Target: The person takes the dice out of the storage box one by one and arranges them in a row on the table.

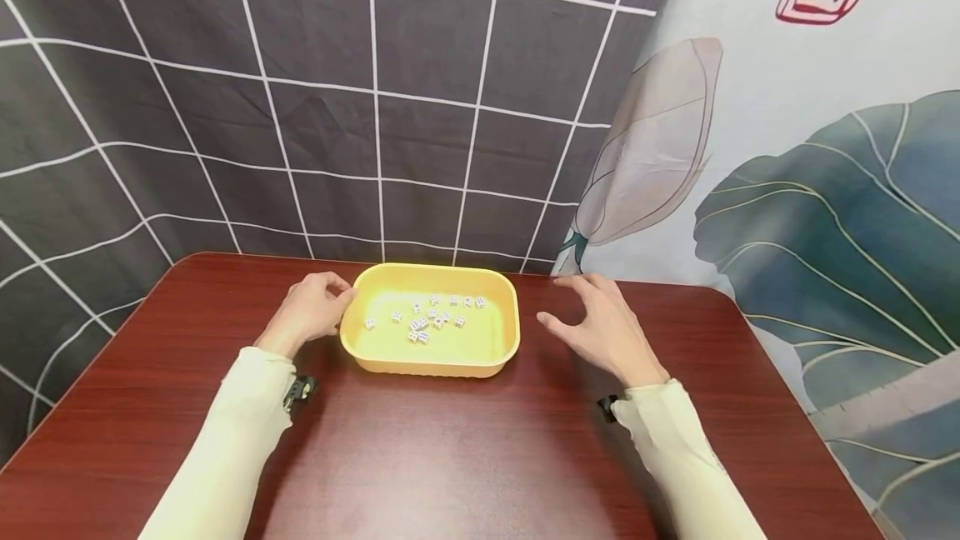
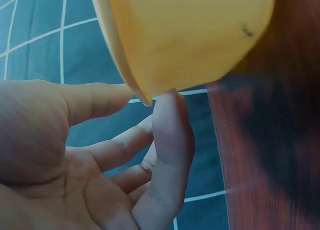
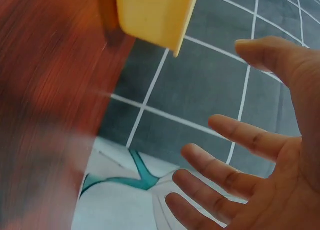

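A yellow plastic tray point(image 1: 429, 367) with rounded corners stands on the table, and several small white dice point(image 1: 460, 322) lie scattered on its bottom. At its left end my left hand point(image 1: 306, 312) pinches the rim; in the left wrist view the thumb is at the lip and the index finger point(image 2: 171, 130) is underneath it. My right hand point(image 1: 602, 330) is held a short way off the tray's right end, fingers spread and thumb apart. In the right wrist view that hand point(image 3: 270, 175) has nothing in it, with the tray wall point(image 3: 155, 17) beyond.
The dark red wooden table point(image 1: 420, 457) ends at a back edge just behind the tray. A dark curtain point(image 1: 315, 123) with a white grid hangs behind it, and a pale cloth point(image 1: 750, 98) with leaf patterns hangs at the right.
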Demonstrator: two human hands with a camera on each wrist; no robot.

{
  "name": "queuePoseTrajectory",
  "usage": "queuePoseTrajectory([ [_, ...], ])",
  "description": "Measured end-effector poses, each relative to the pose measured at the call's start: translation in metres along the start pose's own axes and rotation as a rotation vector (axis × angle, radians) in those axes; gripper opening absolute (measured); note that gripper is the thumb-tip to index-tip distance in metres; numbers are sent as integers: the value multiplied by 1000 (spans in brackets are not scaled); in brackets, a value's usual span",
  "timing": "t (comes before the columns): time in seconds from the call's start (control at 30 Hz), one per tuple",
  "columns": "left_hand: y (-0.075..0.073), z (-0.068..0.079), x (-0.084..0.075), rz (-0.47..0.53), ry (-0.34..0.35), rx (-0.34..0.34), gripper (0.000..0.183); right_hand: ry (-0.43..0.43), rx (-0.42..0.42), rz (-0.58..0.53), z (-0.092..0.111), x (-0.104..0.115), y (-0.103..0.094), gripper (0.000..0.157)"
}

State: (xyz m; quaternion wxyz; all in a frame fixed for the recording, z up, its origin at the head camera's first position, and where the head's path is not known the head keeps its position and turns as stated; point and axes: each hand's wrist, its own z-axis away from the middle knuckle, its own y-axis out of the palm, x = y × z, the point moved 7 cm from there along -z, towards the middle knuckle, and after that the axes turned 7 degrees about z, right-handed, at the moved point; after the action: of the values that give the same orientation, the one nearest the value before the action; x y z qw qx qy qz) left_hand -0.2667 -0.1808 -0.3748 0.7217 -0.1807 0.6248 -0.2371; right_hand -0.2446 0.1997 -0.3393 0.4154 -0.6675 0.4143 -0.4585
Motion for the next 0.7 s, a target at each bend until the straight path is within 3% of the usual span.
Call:
queuePoseTrajectory([
  [0.33,2,-4,2,93,-36,-18,30,-48,26,-54,-13,21,10,55],
  [0.7,3,-5,7,135,-26,30,33,-94,37,-126,-27,53,22,48],
])
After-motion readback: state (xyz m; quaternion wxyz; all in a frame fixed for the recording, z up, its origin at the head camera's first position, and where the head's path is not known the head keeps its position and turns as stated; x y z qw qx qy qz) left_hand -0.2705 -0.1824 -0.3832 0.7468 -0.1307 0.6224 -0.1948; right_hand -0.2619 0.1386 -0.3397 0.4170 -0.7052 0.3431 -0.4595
